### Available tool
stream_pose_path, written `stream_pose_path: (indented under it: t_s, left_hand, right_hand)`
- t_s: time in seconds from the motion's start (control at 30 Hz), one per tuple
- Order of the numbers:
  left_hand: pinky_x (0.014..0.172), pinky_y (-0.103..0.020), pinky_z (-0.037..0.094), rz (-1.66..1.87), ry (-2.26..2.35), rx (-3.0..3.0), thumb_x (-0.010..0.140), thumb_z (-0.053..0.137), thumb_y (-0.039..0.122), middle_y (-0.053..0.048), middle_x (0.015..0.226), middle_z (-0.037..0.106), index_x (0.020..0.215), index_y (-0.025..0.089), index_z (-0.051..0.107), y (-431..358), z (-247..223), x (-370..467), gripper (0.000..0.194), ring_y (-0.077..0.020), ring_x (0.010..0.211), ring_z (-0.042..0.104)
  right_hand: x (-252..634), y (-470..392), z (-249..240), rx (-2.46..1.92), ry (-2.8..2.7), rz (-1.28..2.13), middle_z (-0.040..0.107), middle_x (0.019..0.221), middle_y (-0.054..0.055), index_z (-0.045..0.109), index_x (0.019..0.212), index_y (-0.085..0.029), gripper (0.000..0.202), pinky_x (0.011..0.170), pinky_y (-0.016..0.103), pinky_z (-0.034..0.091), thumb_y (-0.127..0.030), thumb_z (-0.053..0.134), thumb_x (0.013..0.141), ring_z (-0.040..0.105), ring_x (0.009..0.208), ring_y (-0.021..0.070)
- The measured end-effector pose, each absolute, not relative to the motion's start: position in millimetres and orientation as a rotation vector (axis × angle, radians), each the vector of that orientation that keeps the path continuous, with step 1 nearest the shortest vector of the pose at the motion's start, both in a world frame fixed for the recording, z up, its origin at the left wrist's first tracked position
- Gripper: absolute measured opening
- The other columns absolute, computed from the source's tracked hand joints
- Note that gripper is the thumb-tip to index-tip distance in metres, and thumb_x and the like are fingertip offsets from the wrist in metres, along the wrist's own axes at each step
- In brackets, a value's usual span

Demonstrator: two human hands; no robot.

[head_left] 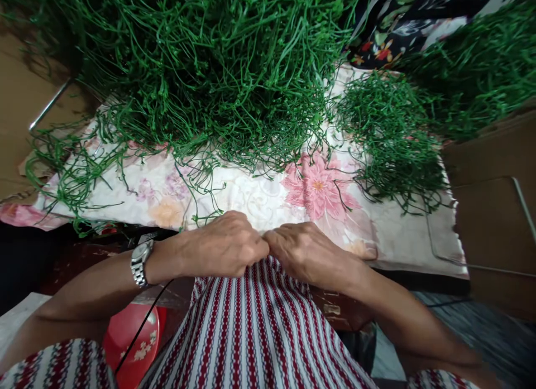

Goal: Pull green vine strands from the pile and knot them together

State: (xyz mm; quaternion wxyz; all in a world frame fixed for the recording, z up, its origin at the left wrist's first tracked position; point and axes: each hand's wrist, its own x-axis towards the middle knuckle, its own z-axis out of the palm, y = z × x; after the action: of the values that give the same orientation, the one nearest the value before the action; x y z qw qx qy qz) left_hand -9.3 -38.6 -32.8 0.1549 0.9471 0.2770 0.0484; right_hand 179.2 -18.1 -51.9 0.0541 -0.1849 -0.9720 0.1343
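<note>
Both of my hands are closed and meet at the front edge of the floral cloth. My left hand, with a metal watch on its wrist, has its fingers curled inward, hiding anything between them. Touching it, my right hand is pinched in the same way, its fingertips hidden. Directly below them hangs the striped red and white garment, gathered up to the knuckles. A large heap of thin green stems lies beyond the hands, and a few loose stems reach close to my left hand.
A smaller green pile lies on the cloth at right, and scattered stems at left. Cardboard stands at the right edge. Dark flowered fabric shows at the top right. A red plastic item sits low at left.
</note>
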Motion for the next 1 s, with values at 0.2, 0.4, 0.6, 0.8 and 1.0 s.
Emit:
stream_pose_path:
  t_s: [0.2,0.4,0.6,0.8,1.0]
  left_hand:
    - [0.046,-0.021,0.031,0.285,0.877,2.326,0.074,0.042,0.004,0.002,0.048,0.051,0.063,0.014,0.057,-29.4,-33.2,-20.1,0.021,-0.0078,0.044,0.042]
    - [0.055,-0.016,0.039,0.836,1.163,1.754,0.078,0.052,0.014,0.002,0.064,0.058,0.072,0.013,0.060,-13.3,-41.7,-12.3,0.010,-0.0063,0.060,0.051]
    - [0.056,-0.015,0.040,1.044,1.238,1.743,0.079,0.052,0.014,0.003,0.065,0.060,0.073,0.015,0.059,-21.7,-47.8,-0.6,0.010,-0.0062,0.060,0.053]
    - [0.054,-0.015,0.040,1.132,1.245,1.764,0.083,0.048,0.017,0.004,0.066,0.055,0.087,0.018,0.052,-33.5,-57.3,-0.6,0.006,-0.0056,0.057,0.052]
    - [0.056,-0.018,0.040,1.097,1.354,1.721,0.081,0.051,0.023,0.003,0.067,0.053,0.085,0.018,0.050,-37.2,-60.0,-1.4,0.007,-0.0077,0.061,0.052]
  right_hand:
    - [193.7,-1.1,-50.9,-0.508,-2.823,0.431,0.056,0.060,0.000,0.053,0.078,-0.016,0.017,0.049,0.023,0.032,-0.012,0.040,0.087,0.047,0.052,0.0093]
    - [174.7,15.3,-56.4,-0.832,-2.216,0.967,0.058,0.076,-0.001,0.052,0.105,-0.016,0.027,0.052,0.018,0.037,-0.032,0.053,0.083,0.048,0.057,0.0067]
    - [157.0,5.1,-63.8,-0.871,-2.199,1.029,0.042,0.060,-0.006,0.049,0.077,-0.016,0.016,0.049,0.018,0.031,-0.030,0.056,0.081,0.039,0.053,0.0051]
    - [156.4,-3.1,-70.9,-0.876,-2.056,1.066,0.047,0.062,-0.005,0.051,0.082,-0.016,0.015,0.049,0.017,0.034,-0.030,0.058,0.080,0.042,0.053,0.0057]
    - [154.5,-11.1,-73.1,-0.863,-2.010,0.905,0.056,0.066,-0.003,0.055,0.084,-0.017,0.009,0.052,0.018,0.037,-0.023,0.058,0.079,0.049,0.056,0.0062]
